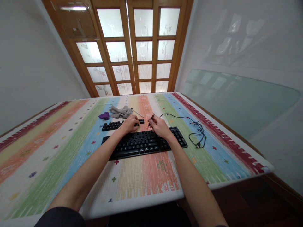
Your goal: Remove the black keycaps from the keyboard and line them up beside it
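A black computer keyboard (132,153) lies in front of me, and its top row looks partly stripped of keycaps. My left hand (129,124) is over the keyboard's far edge, its fingers closed on a small black keycap (136,125). Pinched in my right hand (159,126) is a slim keycap puller (152,116) with a dark handle; its thin wire ends point down towards the back of the keyboard. Loose black keycaps (110,126) stand in rows just behind the keyboard, some partly hidden by my left hand.
Behind the keycaps lie a crumpled grey cloth (120,111), a purple cloth (104,116) and a thin rod (137,113). The keyboard's black cable (200,130) is loosely coiled on the right. A striped cloth (78,138) covers the table, with glass-paned doors (130,47) beyond.
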A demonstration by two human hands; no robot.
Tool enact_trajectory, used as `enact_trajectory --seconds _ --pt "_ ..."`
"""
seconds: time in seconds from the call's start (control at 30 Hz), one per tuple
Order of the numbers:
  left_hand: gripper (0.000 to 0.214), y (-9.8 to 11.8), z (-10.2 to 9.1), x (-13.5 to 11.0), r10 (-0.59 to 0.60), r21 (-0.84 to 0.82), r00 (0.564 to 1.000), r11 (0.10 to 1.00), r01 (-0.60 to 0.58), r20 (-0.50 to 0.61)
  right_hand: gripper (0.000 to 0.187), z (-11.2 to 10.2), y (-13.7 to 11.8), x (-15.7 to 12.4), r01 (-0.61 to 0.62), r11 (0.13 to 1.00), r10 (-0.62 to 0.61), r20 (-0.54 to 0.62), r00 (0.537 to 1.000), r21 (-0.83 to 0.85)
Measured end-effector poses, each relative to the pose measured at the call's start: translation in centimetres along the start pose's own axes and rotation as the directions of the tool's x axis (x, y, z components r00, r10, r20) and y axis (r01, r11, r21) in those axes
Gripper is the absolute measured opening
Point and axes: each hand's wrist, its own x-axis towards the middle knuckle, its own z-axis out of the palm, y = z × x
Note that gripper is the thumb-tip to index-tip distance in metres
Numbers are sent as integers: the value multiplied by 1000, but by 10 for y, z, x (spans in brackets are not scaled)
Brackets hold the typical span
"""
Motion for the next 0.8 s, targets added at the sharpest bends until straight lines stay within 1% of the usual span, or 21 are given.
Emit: enact_trajectory --seconds 0.13,0.2,0.3,0.37,0.47,0.6,0.8 --pt "18 -1 0 1 8 17 1000 1000 -8 20 11 -3 -1 -1 -17 1000 16 37 999 26" --pt "18 -1 0 2 7 24 1000 1000 -8 23 10 -7 -2 -2 -41 998 37 104 994 40" --pt "18 -1 -1 1 13 33 1000 999 -14 25 10 -14 -4 -4 -84 995 70 225 972 54" --pt "17 0 -1 1 20 45 999 999 -21 30 9 -18 -5 -4 -105 993 87 271 959 53" --pt "16 0 -1 1 29 54 999 998 -31 34 10 -22 -5 -5 -112 993 96 295 951 39" --pt "16 0 0 1 39 64 999 997 -41 29 8 -21 -5 -6 -117 992 101 292 951 37" --pt "25 1 -3 -5 28 67 999 997 -27 -15 7 -17 -2 -7 -190 978 149 345 927 88"
